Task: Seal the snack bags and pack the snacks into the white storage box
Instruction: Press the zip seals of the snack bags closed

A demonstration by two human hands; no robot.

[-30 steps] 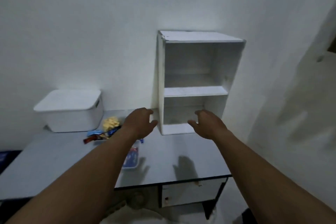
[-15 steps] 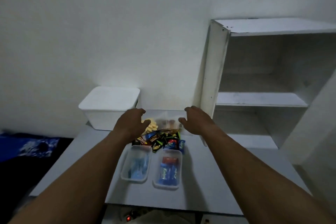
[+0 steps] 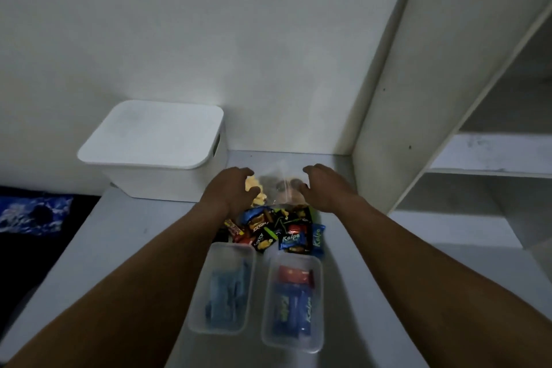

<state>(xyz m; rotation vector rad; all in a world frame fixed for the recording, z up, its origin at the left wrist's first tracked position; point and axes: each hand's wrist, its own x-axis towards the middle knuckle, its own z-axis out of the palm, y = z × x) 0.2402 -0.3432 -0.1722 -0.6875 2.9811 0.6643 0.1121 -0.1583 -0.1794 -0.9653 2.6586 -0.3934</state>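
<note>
A clear snack bag (image 3: 276, 184) with brown snacks stands on the grey table (image 3: 125, 248), and a bag of yellow chips (image 3: 256, 193) sits just left of it. My left hand (image 3: 230, 190) reaches to the bags' left side and partly covers the chips. On the bags' right side my right hand (image 3: 327, 188) has its thumb against the clear plastic. Both hands have loosely bent fingers and neither plainly grips anything. The white storage box (image 3: 152, 149) stands at the back left with its lid on.
A pile of small wrapped snacks (image 3: 280, 231) lies in front of the bags. Nearer me are two clear plastic tubs (image 3: 224, 285) (image 3: 294, 303) holding blue and red packets. A white shelf unit (image 3: 418, 98) rises on the right, close to my right hand.
My view has swung left and down from the shelf unit to the snacks. Both hands have moved forward and now flank the clear bags.
</note>
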